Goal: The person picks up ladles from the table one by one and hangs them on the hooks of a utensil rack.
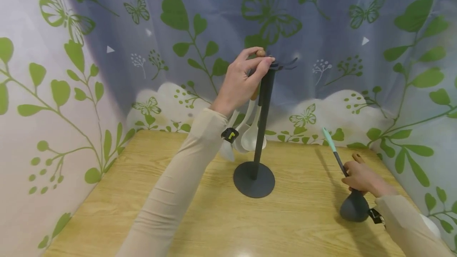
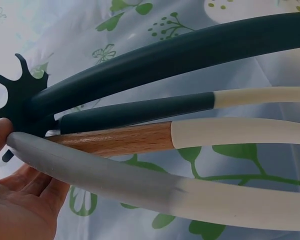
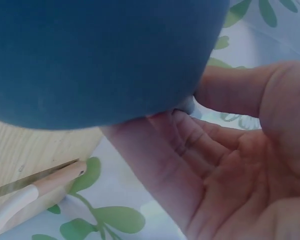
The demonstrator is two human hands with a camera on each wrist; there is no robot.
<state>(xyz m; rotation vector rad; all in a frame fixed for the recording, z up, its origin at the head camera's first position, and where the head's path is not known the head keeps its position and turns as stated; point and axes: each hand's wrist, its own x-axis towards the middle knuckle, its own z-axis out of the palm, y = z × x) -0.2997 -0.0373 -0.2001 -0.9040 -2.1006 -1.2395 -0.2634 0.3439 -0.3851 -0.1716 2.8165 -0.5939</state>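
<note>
A black utensil stand (image 1: 262,130) with a round base stands on the table, several white-headed utensils hanging from its hooks. My left hand (image 1: 244,76) is at the stand's top. In the left wrist view, its thumb and fingers pinch the hook end of a grey-handled spatula (image 2: 110,167), whose head appears to be the flat white one. Beside it hang a wooden-handled utensil (image 2: 125,139) and a dark-handled one (image 2: 140,112). At the right, my right hand (image 1: 362,175) grips a dark ladle (image 1: 354,208) by its shaft, bowl toward me, mint handle end (image 1: 329,140) pointing away.
A white utensil with a wooden handle (image 3: 60,180) lies on the table (image 1: 303,217) below my right hand. Part of a white object (image 1: 431,226) shows behind the right sleeve. Patterned curtain (image 1: 214,23) surrounds the table's back and sides.
</note>
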